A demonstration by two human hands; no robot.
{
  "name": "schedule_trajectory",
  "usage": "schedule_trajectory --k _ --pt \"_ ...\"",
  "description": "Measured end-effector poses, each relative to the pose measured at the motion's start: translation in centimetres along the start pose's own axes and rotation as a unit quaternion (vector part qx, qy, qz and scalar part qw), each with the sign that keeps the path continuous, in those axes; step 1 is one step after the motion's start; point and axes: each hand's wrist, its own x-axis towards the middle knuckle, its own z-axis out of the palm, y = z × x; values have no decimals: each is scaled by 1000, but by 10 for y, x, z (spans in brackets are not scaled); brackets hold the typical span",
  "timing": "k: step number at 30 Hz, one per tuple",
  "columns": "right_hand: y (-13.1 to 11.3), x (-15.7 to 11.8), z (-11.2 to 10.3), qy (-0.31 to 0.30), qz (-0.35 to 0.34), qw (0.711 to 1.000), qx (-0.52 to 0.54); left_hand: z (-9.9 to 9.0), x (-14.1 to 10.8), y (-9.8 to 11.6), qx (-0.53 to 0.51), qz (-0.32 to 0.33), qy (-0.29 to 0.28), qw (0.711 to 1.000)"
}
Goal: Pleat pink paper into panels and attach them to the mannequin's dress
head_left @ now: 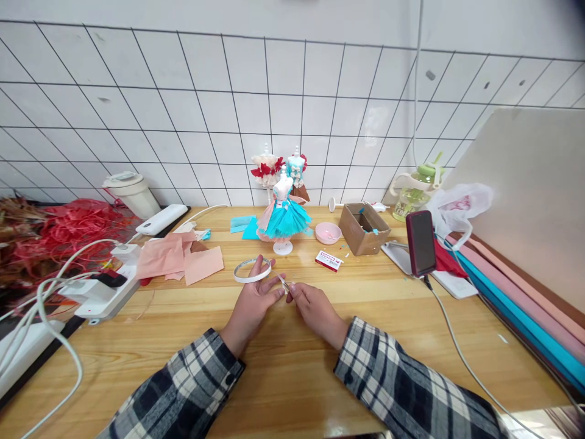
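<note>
My left hand (253, 305) holds a narrow roll of white tape (242, 278), with a finger passed through the ring. Its thumb and other fingertips meet my right hand (315, 308) over the middle of the table. Between the two hands is a small pointed metal tool, which looks like scissors (284, 283), pinched in my right fingers. Those fingers partly hide it, and any tape end there is too small to make out. Just behind my hands stands a mini dress form in a turquoise tulle dress (286, 222), with two more dressed forms (266, 167) at its back.
Peach fabric pieces (204, 266) and a power strip (107, 299) lie left. A pink bowl (328, 233), a small box (328, 261) and a cardboard box (364, 228) are beyond my right hand. Farther right stand a phone (421, 244), its cable and fabric rolls (525, 317).
</note>
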Motion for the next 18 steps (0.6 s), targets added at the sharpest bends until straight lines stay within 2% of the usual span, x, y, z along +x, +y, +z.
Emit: schedule_trajectory --k 2,5,8,10,12,14,18 --pt "1 2 -5 -7 2 1000 14 0 0 0 -12 -7 -11 1000" --pt "6 8 -18 -14 23 1000 7 -1 0 1 -13 7 3 1000" --pt "9 12 -26 56 39 998 9 -1 0 3 -3 15 12 1000" --pt "7 12 -26 85 2 996 29 0 -1 2 9 13 -1 1000" --pt "2 9 -22 73 -53 995 53 2 -2 1 22 11 -21 999" --pt "-3 6 -17 53 -76 993 71 5 -3 -1 34 9 -35 999" --pt "-3 4 -10 40 -24 994 97 5 -4 -7 49 4 -61 997"
